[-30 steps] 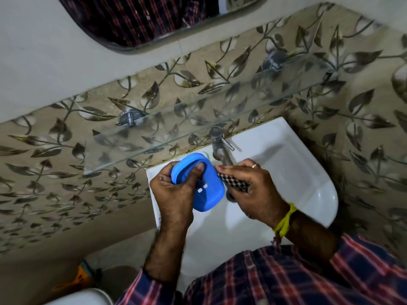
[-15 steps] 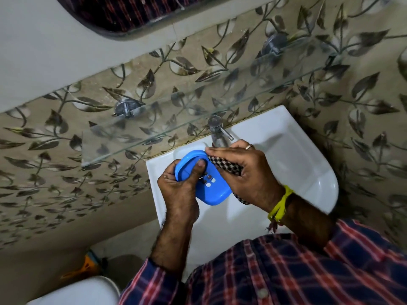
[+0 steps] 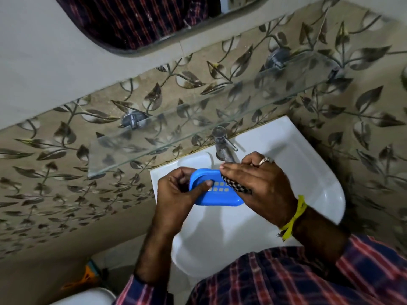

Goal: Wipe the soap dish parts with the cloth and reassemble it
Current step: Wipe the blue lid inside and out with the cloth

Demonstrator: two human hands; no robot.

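A blue plastic soap dish part (image 3: 217, 198) with several square drain holes is held over the white sink (image 3: 308, 177). My left hand (image 3: 176, 197) grips its left end, thumb across the holed face. My right hand (image 3: 259, 183) holds a black-and-white checked cloth (image 3: 235, 186) pressed against the dish's right side. Most of the cloth is hidden under my fingers. I cannot tell whether a second dish part lies beneath the blue one.
A chrome tap (image 3: 222, 144) stands just behind my hands. A glass shelf (image 3: 154, 142) juts out above the sink on metal brackets. A mirror (image 3: 141, 20) hangs higher up. A white toilet rim (image 3: 83, 297) shows at the bottom left.
The blue dish has turned flatter, showing more of its holed face. My right hand with the cloth has slid along the dish's right side.
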